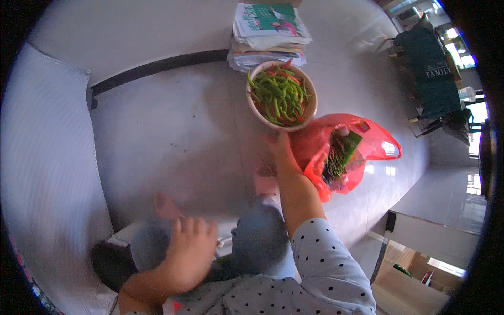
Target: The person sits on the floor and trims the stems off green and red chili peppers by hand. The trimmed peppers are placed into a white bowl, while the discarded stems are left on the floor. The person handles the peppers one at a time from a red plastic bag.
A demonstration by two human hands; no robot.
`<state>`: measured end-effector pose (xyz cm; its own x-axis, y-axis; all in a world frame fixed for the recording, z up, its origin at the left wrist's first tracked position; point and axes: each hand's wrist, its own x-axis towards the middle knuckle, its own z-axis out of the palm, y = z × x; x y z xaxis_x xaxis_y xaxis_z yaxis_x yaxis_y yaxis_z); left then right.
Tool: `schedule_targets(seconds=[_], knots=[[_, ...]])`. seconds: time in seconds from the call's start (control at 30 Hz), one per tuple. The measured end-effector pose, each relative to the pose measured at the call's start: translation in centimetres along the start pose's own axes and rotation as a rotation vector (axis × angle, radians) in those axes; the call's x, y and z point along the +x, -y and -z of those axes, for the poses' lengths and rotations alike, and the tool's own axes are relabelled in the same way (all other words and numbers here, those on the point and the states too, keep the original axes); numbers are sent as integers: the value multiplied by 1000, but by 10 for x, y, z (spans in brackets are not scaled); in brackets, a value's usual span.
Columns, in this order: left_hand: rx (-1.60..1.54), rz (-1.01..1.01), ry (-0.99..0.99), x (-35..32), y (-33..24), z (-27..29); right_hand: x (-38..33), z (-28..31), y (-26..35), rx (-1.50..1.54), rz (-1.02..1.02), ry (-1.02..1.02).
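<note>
My left hand [191,254] is over my lap, back upward, its fingers bent and held together. Whatever may be in them is hidden beneath the hand. My right arm stretches forward, and my right hand [281,143] is at the near rim of a pale round bowl [314,105]. Its fingers are smeared by motion, and I cannot tell whether they grip the rim. Green and red chili peppers [281,94] fill the bowl. Against my right forearm lies an open red plastic bag [378,139] holding a bunch of thin green stems [338,157].
Behind the bowl stands a stack of books and papers [268,44] on the grey tiled floor [163,126]. A pale ribbed fabric surface [47,152] rises at the left. A chair with a dark green cover [428,73] is at the far right, above a cabinet with an open compartment [420,268].
</note>
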<state>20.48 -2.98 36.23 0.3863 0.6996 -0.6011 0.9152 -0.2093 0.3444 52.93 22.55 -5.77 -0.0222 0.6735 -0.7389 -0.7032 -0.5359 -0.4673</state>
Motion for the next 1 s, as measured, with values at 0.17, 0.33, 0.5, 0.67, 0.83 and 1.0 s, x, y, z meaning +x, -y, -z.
schedule_targets(seconds=[0.17, 0.33, 0.5, 0.67, 0.83, 1.0], knots=[[-260, -103, -11, 3, 23, 19, -22, -69, -34, 155, 194, 163], [-247, -6, 151, 30, 46, 14, -36, -54, -11, -19, 147, -147], [-605, 105, -39, 53, 64, 3, -69, -61, -59, -15, 38, -342], [-1004, 366, -523, 41, 56, -24, -158, -49, -45, -599, 125, 159], [-1105, 942, -681, -127, 48, -24, -335, -192, 2, 66, -339, 53], [-656, 918, -653, -304, 32, -13, -488, -230, 131, -176, -367, 17]])
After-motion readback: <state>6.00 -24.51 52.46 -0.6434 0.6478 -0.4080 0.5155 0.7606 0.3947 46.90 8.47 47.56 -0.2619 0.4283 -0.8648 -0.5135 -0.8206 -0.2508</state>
